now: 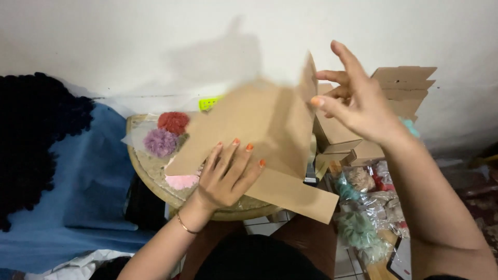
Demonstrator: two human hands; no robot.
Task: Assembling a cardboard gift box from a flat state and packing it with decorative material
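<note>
Keep your left hand [226,179] pressing the flat brown cardboard box blank [259,140] at frame centre; your right hand [358,101], fingers spread, should crease its raised flap squarely.

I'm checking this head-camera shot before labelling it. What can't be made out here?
- Head view: flat brown cardboard sheet is motion-blurred; its folds are unclear.
- Round woven tray: the cardboard and left hand cover its middle.
- Bagged fluffy scrunchies: too glossy to count.
- Right hand: contact with the cardboard is unclear.
</note>
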